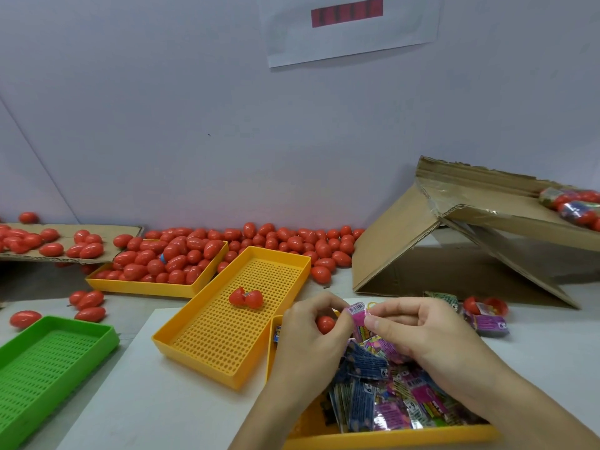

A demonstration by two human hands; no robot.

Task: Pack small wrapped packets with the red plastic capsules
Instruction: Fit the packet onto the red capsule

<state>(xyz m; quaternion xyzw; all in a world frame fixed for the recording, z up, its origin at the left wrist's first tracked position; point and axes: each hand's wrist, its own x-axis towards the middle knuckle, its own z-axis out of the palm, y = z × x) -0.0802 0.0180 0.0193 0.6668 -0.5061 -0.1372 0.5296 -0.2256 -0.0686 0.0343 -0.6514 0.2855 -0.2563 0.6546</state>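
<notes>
A worker's left hand (313, 332) curls around a small red plastic capsule (325, 324), while the right hand (422, 332) pinches a pink foil-wrapped packet (360, 323) by its top edge, thumb against forefinger, just beside the capsule. Both hands hover over a near yellow plastic tray (389, 437) heaped with more pink, blue and silver wrapped packets (389, 394).

The packet looks featherlight, soft and crinkly, likely slippery on its glossy film; a pinch at the sealed end seems the surest hold. The capsule appears a rigid, smooth, light shell, best cupped in the fingers so it does not squirt free.

To the left lies a perforated yellow tray (201, 349) holding one opened red capsule (245, 297); farther left, an empty-looking green perforated tray (48, 355). Along the far wall, closed red capsules (292, 241) spill across the table and fill another yellow tray (143, 285). A torn brown cardboard box (422, 235) leans at right.

Legible print is scant: a barcode on the held packet and "6+" marks on several blue wrappers. The brand names are too blurred to read.
</notes>
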